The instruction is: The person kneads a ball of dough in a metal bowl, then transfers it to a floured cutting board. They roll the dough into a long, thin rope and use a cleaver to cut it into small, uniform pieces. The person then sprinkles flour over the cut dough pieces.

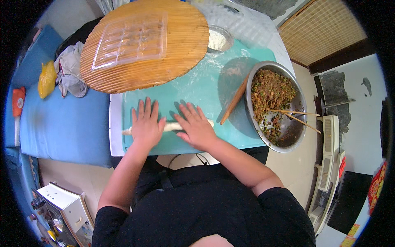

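Note:
A long rope of pale dough [172,126] lies crosswise on the floured green mat [191,89] near the table's front edge. My left hand [146,123] rests flat, fingers spread, over its left part, and a tapered end pokes out beyond. Over the right part my right hand [196,125] lies palm down with fingers apart; the dough's other end shows past it. Neither hand is closed around the dough. To the right, a wooden rolling pin [233,103] leans slantwise beside a steel bowl [288,146] of minced filling [271,89], in which a pair of chopsticks [297,119] rests.
Across the back left of the mat spreads a round ribbed wooden board [182,55] bearing a clear plastic compartment tray [132,43]. Behind it stands a bowl of flour [217,40], near clear plastic packaging [247,24]. A blue sofa [64,126] with bags adjoins the table's left side.

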A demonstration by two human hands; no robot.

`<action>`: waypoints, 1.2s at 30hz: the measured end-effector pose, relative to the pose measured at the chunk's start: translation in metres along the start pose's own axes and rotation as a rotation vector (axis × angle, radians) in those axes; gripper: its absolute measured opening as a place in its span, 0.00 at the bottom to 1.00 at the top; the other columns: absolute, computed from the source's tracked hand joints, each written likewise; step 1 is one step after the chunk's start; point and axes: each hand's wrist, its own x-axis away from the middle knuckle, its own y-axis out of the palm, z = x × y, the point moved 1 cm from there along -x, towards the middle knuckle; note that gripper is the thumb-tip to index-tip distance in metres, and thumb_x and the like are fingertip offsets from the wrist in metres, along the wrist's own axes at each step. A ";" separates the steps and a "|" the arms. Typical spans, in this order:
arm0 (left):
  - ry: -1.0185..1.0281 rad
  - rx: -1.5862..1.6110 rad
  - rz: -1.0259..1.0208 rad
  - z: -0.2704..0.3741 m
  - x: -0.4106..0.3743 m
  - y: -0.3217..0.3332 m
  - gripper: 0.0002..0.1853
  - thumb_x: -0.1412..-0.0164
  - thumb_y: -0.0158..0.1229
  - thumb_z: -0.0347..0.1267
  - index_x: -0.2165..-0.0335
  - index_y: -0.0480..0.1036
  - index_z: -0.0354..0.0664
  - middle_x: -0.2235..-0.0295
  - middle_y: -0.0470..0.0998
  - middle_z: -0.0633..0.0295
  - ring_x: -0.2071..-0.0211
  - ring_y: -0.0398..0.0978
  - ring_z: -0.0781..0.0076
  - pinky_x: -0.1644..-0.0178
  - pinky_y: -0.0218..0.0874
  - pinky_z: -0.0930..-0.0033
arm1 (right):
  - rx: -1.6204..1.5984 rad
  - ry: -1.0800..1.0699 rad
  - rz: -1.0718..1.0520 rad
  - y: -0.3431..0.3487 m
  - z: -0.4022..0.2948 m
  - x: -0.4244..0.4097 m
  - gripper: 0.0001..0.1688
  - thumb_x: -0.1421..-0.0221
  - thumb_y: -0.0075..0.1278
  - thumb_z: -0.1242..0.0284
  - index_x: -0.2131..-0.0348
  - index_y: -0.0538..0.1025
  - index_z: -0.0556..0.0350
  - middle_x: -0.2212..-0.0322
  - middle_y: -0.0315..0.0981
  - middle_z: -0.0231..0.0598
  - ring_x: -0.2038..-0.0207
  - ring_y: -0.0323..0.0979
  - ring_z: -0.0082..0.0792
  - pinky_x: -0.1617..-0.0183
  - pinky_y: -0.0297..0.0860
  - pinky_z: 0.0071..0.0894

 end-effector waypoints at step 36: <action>0.020 -0.031 0.183 0.032 -0.028 0.009 0.27 0.46 0.47 0.41 0.48 0.63 0.44 0.43 0.57 0.53 0.41 0.50 0.49 0.41 0.38 0.40 | 0.197 0.382 0.192 0.007 0.016 -0.024 0.33 0.49 0.44 0.56 0.46 0.62 0.48 0.42 0.48 0.49 0.39 0.45 0.53 0.39 0.46 0.56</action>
